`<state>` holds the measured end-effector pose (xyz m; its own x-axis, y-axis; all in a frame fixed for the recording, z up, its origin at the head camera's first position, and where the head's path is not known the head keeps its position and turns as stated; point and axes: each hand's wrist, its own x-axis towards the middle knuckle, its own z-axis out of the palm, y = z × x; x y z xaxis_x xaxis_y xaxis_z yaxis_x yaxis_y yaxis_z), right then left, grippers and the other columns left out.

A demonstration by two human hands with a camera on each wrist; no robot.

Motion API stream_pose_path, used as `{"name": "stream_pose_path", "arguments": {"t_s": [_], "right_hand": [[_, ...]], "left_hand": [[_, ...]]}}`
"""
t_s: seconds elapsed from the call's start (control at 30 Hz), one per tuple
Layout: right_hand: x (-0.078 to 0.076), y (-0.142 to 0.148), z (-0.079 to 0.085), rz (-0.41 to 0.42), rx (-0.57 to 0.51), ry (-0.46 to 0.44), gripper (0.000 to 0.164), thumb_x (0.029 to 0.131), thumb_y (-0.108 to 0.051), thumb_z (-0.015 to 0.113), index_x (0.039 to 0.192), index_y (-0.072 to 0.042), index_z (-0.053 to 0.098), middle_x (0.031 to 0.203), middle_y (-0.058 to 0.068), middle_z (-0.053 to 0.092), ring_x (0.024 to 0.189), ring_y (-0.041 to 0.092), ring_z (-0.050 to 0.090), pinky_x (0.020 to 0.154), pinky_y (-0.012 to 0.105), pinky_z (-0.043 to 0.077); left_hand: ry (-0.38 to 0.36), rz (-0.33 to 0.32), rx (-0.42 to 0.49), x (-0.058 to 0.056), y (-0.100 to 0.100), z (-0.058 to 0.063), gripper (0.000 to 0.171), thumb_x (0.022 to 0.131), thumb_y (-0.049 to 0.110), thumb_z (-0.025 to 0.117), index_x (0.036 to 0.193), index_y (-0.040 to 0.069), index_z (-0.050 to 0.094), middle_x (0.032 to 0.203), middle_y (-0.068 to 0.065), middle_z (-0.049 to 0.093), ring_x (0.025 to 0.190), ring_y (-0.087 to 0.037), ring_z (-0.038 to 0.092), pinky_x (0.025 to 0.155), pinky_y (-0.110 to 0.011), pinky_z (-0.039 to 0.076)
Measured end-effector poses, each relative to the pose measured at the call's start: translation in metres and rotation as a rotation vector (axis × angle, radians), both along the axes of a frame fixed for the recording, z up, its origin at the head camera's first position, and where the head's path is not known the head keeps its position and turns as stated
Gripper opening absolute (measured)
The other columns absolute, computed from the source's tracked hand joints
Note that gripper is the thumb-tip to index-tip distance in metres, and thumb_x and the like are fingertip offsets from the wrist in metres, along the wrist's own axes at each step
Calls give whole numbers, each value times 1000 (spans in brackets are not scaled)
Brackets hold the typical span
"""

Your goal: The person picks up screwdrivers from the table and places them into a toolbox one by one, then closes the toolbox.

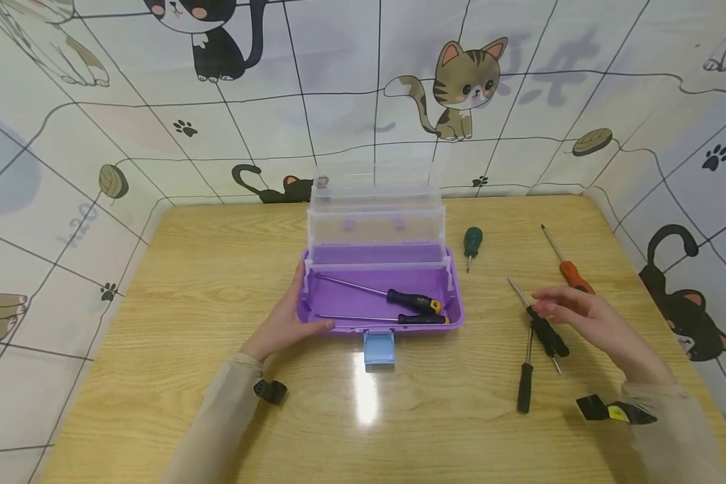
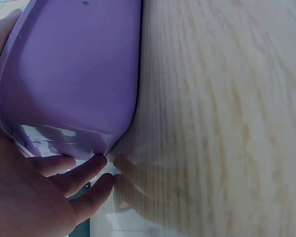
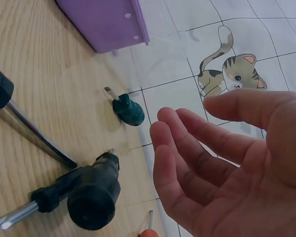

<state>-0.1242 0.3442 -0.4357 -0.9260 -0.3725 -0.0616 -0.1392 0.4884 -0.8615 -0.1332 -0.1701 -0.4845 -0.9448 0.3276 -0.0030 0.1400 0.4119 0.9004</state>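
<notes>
L hand (image 1: 287, 316) grips purple box (image 1: 345, 300) mid-desk (image 1: 218, 269), long axis L–R, clear lid (image 1: 375, 228) up; 2 drivers (image 1: 414, 300) inside, tips L, handles R; R hand (image 1: 587, 323) loose, w/ nothing held, nr blk driver (image 1: 547, 333) right of box, tip pointing far-L.

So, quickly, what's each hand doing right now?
Left hand: holding the purple box at one end.
Right hand: open, holding nothing, near a black screwdriver.

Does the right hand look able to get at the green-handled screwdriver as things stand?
Probably yes: the right hand looks empty and open, and nothing covers the green-handled screwdriver. Only a low black screwdriver lies between; the purple box is beside that path.
</notes>
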Motion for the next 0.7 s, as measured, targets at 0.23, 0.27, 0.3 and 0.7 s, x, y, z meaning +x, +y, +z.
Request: {"name": "stream_pose_path", "arguments": {"t_s": [0.23, 0.27, 0.3, 0.7], "right_hand": [[4, 3, -2, -39, 59, -29, 35, 103, -11, 47, 130, 10, 49, 111, 3, 66, 95, 0, 61, 77, 16, 50], [5, 4, -2, -41, 60, -34, 35, 103, -12, 47, 131, 10, 49, 111, 3, 66, 96, 0, 61, 77, 16, 50], [6, 3, -1, -43, 58, -35, 35, 103, -12, 47, 131, 10, 49, 112, 3, 65, 96, -1, 61, 78, 16, 50], [12, 7, -9, -117, 219, -14, 36, 100, -16, 54, 131, 4, 53, 122, 13, 57, 97, -11, 47, 73, 16, 46]], "left_hand": [[-12, 4, 2, 0, -1, 0, 129, 73, 27, 86, 153, 29, -14, 161, -3, -2, 145, -26, 6, 114, -50, 12], [-8, 1, 9, 0, -1, 0, 129, 73, 26, 87, 154, 28, -14, 161, -3, -3, 145, -26, 7, 114, -50, 12], [-5, -2, 15, -1, 0, 0, 129, 72, 24, 87, 154, 29, -14, 161, -3, -3, 145, -26, 7, 114, -49, 12], [-36, 10, -49, 4, 3, 14, 126, 75, 20, 85, 154, 16, -14, 160, -13, -2, 144, -34, 6, 114, -54, 11]]}}
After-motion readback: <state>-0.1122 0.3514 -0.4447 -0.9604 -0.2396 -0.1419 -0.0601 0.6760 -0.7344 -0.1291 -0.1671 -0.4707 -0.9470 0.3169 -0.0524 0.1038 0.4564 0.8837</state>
